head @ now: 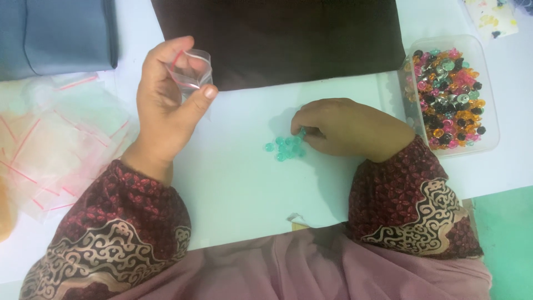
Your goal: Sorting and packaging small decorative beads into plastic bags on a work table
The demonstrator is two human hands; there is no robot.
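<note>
Sleeves: patterned maroon cuffs (119,222) nearest the wearer, forearms resting on the white table (239,189).
Right hand: right hand (344,126) curled palm-down, fingertips pinching at the teal beads (286,147), probably to lift a few.
Beads: small loose cluster on the table, touching the right fingertips, set apart from the mixed lot.
Left hand: left hand (166,100) raised, thumb and fingers pinching a small clear zip bag (191,69), mouth up, likely ready for filling.
Left of it: heap of empty zip bags (50,150).
Right, beyond: clear tub of mixed coloured beads (452,97).
Farthest: dark cloth (277,39), grey cloth (55,33).
</note>
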